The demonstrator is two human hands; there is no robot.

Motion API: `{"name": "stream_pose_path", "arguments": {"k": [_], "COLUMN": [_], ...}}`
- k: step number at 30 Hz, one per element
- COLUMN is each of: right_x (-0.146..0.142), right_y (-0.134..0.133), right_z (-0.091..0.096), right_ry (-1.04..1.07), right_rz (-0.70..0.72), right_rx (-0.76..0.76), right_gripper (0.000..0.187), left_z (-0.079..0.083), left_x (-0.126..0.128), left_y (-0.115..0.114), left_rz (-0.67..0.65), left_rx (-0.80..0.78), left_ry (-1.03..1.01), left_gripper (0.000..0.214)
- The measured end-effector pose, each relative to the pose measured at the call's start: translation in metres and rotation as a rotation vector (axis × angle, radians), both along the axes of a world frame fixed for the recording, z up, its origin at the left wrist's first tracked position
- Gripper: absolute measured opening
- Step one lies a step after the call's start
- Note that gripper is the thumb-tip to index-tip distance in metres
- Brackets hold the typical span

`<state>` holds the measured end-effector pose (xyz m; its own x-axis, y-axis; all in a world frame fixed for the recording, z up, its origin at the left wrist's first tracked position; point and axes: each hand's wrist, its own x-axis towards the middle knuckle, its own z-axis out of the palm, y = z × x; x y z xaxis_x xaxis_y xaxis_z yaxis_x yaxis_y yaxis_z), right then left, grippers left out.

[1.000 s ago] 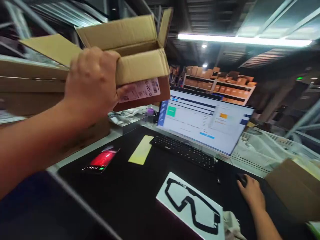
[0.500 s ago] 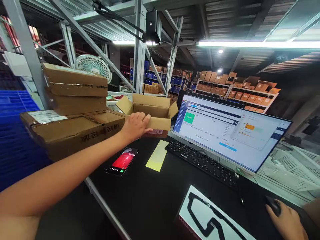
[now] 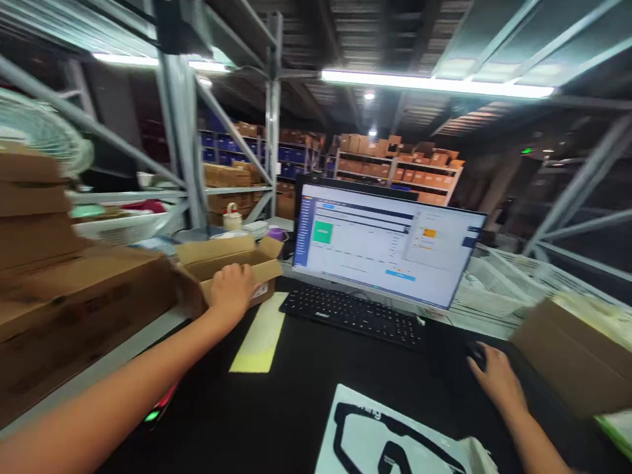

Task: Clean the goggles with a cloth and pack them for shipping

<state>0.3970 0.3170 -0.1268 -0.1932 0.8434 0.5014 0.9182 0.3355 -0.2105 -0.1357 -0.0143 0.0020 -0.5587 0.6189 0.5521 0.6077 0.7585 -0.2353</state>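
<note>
My left hand [image 3: 232,289] has its fingers curled over the near side of a small open cardboard box [image 3: 217,250], whose flaps stand up. At the right, my right hand [image 3: 501,378] is closed over a black computer mouse [image 3: 476,354]. Beside the cardboard box lies a yellow paper slip [image 3: 259,339]. A black keyboard [image 3: 345,316] sits in front of the lit monitor [image 3: 375,243]. Nearest to me is a white box with a black printed outline [image 3: 355,428], cut off by the bottom edge. My left forearm mostly covers the phone [image 3: 155,411].
Large brown cartons [image 3: 83,296] are stacked at the left, below a fan [image 3: 39,131]. Another cardboard box [image 3: 573,355] stands right of the mouse. White perforated baskets [image 3: 494,283] are behind the monitor. Metal rack posts [image 3: 180,138] rise at the back left.
The view has swung to the right, bringing the right-hand cardboard box into sight. My left hand stays on the small box and my right hand on the mouse.
</note>
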Motion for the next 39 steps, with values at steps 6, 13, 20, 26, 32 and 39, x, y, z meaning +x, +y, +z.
{"name": "stream_pose_path", "arguments": {"k": [6,13,20,26,32,39], "right_x": [0.001,-0.005,-0.012,-0.012,-0.013,-0.014], "right_y": [-0.005,0.007,0.005,0.005,0.002,0.002], "right_z": [0.004,0.002,0.000,-0.001,0.002,0.002], "right_ry": [0.032,0.058,0.052,0.081,0.059,0.015], "right_rz": [-0.106,-0.001,0.030,0.072,0.081,0.059], "right_rx": [-0.073,-0.120,-0.102,-0.086,-0.073,-0.078], "right_gripper": [0.031,0.032,0.042,0.039,0.038,0.036], "left_z": [-0.008,-0.021,-0.021,-0.046,-0.081,-0.099], "left_x": [-0.016,-0.003,0.074,0.118,0.109,0.094], "left_y": [0.017,0.026,0.079,0.136,0.148,0.146], "left_rz": [-0.048,-0.380,-0.551,-0.549,-0.484,-0.517], "left_rx": [-0.001,0.081,0.040,0.129,0.289,0.297], "left_ry": [0.060,0.087,-0.085,-0.120,-0.172,-0.215], "left_gripper": [0.048,0.058,0.051,0.047,0.052,0.054]}}
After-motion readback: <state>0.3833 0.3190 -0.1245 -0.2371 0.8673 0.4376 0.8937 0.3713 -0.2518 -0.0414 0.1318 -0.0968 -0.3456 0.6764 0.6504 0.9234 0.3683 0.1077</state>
